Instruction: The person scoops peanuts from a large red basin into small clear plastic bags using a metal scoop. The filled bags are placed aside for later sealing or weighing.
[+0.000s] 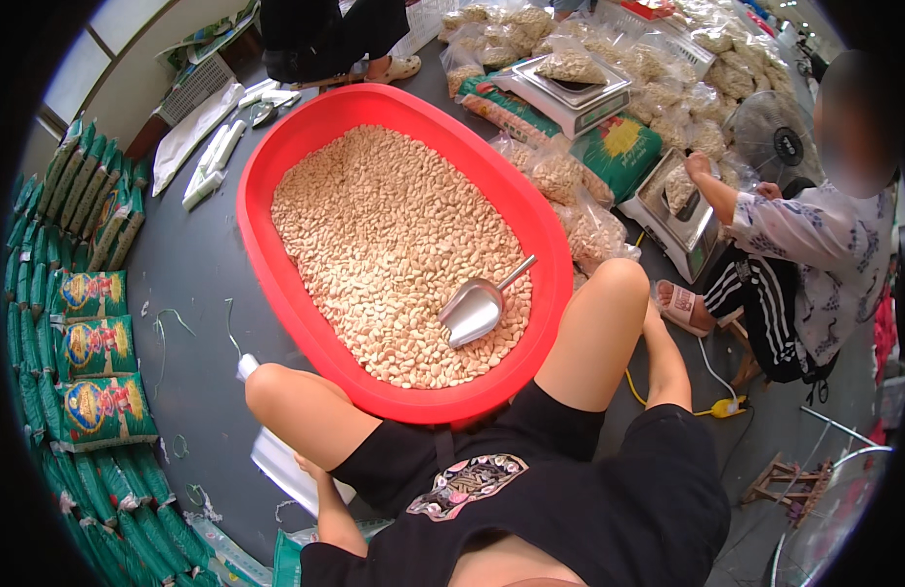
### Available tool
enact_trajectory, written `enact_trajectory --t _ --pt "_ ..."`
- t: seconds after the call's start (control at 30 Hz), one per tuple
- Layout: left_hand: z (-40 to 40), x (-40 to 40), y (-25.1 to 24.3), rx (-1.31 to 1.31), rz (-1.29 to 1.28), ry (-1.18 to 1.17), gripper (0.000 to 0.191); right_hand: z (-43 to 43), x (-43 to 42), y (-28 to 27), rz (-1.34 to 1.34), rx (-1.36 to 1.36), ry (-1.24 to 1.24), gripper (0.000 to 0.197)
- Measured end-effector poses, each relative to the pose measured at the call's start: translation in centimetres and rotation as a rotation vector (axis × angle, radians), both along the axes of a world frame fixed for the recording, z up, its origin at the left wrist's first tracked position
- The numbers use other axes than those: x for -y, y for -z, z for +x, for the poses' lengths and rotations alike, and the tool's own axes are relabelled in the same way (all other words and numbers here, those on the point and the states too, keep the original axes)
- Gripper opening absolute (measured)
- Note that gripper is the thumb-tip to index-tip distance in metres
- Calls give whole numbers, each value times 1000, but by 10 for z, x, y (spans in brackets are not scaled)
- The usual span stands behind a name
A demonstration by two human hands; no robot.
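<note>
Between my knees stands a large red plastic tub [256, 220] filled with pale, flat seeds [393, 242]. A metal scoop [476, 312] lies on the seeds near the tub's right side, its handle towards the upper right. My left hand [305, 468] is low beside my left thigh, by a white flat object [280, 469]; the thigh partly covers it, and its grip is unclear. My right hand [652, 317] is beside my raised right knee, mostly hidden behind the leg. Neither hand touches the scoop.
Green printed sacks [93, 348] are stacked at left. At right, a seated person [804, 257] reaches to a bag on a digital scale [654, 198]. Another scale [569, 99], filled clear bags [558, 172] and a fan [778, 139] stand near. Yellow cable lies by my right leg.
</note>
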State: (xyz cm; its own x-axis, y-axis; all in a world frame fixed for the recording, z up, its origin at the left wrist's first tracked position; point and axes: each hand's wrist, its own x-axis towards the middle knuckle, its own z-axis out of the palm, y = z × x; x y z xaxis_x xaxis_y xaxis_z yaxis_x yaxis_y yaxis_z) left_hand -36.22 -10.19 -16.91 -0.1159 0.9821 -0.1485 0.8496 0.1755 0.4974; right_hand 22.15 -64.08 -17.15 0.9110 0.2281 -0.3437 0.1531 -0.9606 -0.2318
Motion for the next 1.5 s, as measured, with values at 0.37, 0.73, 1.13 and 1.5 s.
enact_trajectory --t 0.37,0.73,1.13,1.5 --pt "-61 -67 -45 308 393 39 29 18 -126 -279 55 432 -410 30" --pt "263 1 -315 820 310 1160 12 -200 -427 -275 1535 -301 -706 42" --pt "321 15 -215 624 -259 1251 50 -172 -404 -165 1460 -264 -109 27" --pt "330 -70 -199 865 -37 1044 15 -95 -396 -138 2004 -710 328 13"
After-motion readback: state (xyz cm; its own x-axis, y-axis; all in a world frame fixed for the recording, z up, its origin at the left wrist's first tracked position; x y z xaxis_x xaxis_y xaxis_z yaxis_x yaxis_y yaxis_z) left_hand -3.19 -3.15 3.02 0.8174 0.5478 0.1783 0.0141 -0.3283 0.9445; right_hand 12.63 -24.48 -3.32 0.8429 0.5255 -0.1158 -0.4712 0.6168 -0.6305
